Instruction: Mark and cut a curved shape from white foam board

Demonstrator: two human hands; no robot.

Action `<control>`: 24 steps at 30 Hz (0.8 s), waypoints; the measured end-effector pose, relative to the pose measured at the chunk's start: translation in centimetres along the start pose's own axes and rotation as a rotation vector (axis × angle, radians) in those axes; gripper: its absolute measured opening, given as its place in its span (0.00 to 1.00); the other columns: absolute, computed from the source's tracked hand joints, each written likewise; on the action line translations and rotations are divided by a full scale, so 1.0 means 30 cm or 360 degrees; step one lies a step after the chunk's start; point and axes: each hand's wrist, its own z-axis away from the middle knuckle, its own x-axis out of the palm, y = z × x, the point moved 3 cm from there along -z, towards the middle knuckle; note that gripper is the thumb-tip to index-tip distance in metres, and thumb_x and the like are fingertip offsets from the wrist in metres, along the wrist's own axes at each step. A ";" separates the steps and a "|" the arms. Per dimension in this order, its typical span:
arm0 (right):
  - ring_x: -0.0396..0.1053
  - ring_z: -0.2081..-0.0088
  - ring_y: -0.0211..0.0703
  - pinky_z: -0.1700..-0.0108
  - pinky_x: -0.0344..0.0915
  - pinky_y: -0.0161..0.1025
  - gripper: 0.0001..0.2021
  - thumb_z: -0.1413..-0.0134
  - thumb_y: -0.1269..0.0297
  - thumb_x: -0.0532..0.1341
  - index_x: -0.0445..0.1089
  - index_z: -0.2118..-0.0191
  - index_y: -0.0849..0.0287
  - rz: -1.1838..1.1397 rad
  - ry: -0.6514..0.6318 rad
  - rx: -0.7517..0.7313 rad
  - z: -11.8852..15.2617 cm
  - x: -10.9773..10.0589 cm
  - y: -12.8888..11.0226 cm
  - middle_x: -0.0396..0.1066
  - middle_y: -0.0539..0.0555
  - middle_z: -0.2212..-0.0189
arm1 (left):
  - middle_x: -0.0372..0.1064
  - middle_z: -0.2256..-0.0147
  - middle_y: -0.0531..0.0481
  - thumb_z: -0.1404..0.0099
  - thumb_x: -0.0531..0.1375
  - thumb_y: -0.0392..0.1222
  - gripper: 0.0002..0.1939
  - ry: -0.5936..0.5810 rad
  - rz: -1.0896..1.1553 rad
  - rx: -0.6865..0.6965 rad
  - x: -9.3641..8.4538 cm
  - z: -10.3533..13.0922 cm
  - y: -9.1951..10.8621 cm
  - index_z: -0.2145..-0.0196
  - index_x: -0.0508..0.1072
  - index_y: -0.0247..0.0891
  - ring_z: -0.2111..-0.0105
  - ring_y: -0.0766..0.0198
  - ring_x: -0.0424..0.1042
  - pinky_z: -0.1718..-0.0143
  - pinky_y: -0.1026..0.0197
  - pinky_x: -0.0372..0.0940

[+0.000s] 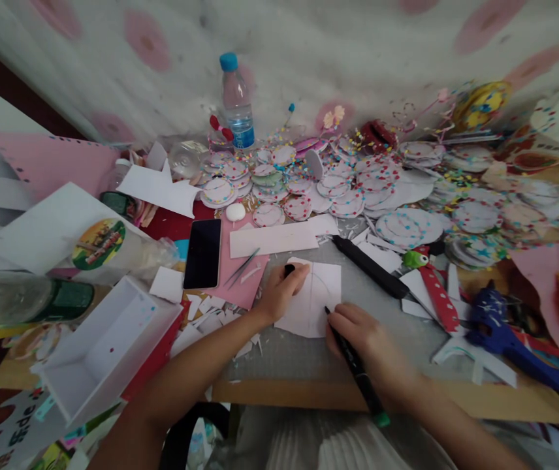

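A white piece of paper [326,277] lies on the grey work surface, with a faint curved line drawn on it. My right hand [360,333] grips a black marker [352,359] with a green end, and its tip touches the paper's right part. My left hand [282,290] is closed and rests on the paper's left side, fingertips pressed on it. A small black piece, like the marker's cap [289,269], pokes out of that hand. To the right of the paper lies a thick black pen-shaped tool [370,266].
A phone [202,253], tweezers [244,266] and paper scraps lie left. Behind are stacks of dotted paper discs [335,186] and a water bottle [238,104]. A blue glue gun [514,339] lies right. A white open box [108,346] sits at the left edge.
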 end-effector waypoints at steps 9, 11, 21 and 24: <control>0.61 0.69 0.43 0.67 0.58 0.38 0.12 0.44 0.81 0.52 0.59 0.72 0.57 0.0086 -0.0033 -0.0037 0.007 0.018 -0.038 0.64 0.52 0.72 | 0.43 0.84 0.60 0.35 0.53 0.52 0.25 -0.0005 0.0005 0.0001 0.002 -0.001 0.009 0.84 0.51 0.40 0.82 0.71 0.44 0.77 0.61 0.42; 0.63 0.70 0.41 0.69 0.59 0.37 0.11 0.45 0.79 0.53 0.60 0.72 0.56 -0.0065 0.0016 -0.0060 0.011 0.025 -0.052 0.64 0.51 0.73 | 0.43 0.85 0.60 0.35 0.53 0.52 0.24 -0.0012 0.0006 0.0001 0.001 -0.001 0.010 0.84 0.51 0.40 0.82 0.72 0.44 0.77 0.61 0.42; 0.65 0.78 0.36 0.77 0.62 0.31 0.03 0.43 0.64 0.59 0.64 0.66 0.54 -0.0290 0.0876 0.0416 0.077 -0.122 0.018 0.67 0.46 0.78 | 0.43 0.86 0.61 0.37 0.52 0.55 0.25 -0.0002 -0.0103 -0.0093 -0.004 -0.019 0.019 0.84 0.50 0.41 0.84 0.72 0.44 0.79 0.63 0.42; 0.69 0.74 0.38 0.75 0.65 0.32 0.04 0.45 0.62 0.61 0.67 0.63 0.54 -0.0325 0.0990 0.0478 0.105 -0.159 0.041 0.70 0.48 0.74 | 0.43 0.86 0.61 0.38 0.53 0.56 0.24 0.0036 -0.0193 -0.0124 -0.010 -0.042 0.064 0.83 0.50 0.41 0.85 0.72 0.43 0.81 0.63 0.42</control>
